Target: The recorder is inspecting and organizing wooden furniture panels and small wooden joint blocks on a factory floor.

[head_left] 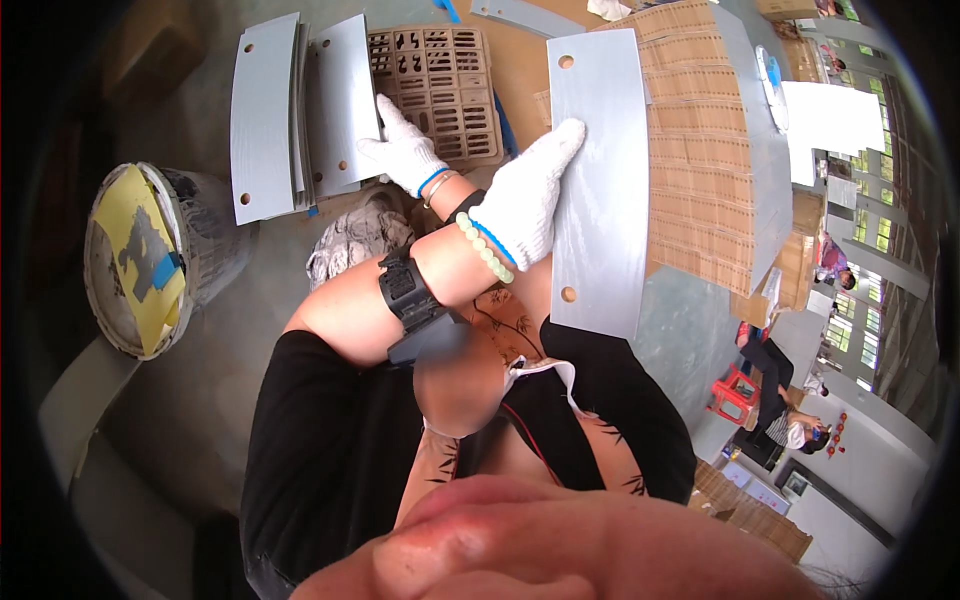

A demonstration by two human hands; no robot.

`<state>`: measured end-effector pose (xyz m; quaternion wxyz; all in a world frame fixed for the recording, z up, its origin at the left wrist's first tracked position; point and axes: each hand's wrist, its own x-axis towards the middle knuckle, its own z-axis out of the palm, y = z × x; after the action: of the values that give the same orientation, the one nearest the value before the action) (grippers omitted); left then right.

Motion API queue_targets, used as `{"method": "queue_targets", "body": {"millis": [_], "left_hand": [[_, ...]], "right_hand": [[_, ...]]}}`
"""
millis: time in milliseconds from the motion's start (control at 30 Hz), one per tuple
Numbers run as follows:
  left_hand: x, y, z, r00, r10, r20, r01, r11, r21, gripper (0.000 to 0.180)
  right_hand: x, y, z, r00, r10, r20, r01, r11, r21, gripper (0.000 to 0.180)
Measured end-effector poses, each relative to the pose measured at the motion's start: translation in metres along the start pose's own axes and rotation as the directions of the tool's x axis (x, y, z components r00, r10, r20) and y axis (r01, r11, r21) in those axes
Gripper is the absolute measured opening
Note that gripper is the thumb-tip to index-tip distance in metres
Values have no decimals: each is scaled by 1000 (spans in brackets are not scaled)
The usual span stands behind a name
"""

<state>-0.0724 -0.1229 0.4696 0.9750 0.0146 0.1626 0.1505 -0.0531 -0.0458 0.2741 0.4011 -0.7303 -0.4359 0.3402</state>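
Note:
My arms are crossed, both hands in white knit gloves with blue cuffs. My left hand (525, 200) reaches to the right and grips the left edge of a long grey panel (605, 190) with a hole near each end. Its fingers lie along that edge; the thumb is hidden. Passing under the left forearm, my right hand (408, 155) reaches left and grips the right edge of another grey panel (345, 100), its thumb against the panel face. That panel stands beside a stack of similar grey panels (265, 120).
A brown plastic crate (465, 110) stands beyond my right hand. Many cardboard-brown pieces (700, 150) are stacked in rows at the right. A dirty bucket (205, 240) with a yellow sheet is at the left, and a grey-stained cloth (360, 235) lies nearby. Someone sits by a red stool (735, 392).

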Motion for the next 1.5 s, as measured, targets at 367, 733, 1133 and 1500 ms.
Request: {"method": "queue_targets", "body": {"millis": [367, 733, 1133, 1500], "left_hand": [[-1, -2, -3, 994, 20, 108, -23, 999, 27, 45], [18, -8, -23, 980, 198, 31, -198, 932, 305, 43], [42, -52, -63, 973, 53, 225, -204, 656, 727, 38], [44, -22, -14, 984, 176, 8, -159, 873, 461, 42]], "right_hand": [[-37, -16, -28, 965, 120, 235, -130, 991, 26, 59], [-221, -27, -174, 981, -193, -38, 143, 568, 811, 81], [-306, 0, -199, 982, 157, -102, -41, 714, 699, 98], [-341, 79, -187, 585, 480, -654, -803, 455, -385, 101]]}}
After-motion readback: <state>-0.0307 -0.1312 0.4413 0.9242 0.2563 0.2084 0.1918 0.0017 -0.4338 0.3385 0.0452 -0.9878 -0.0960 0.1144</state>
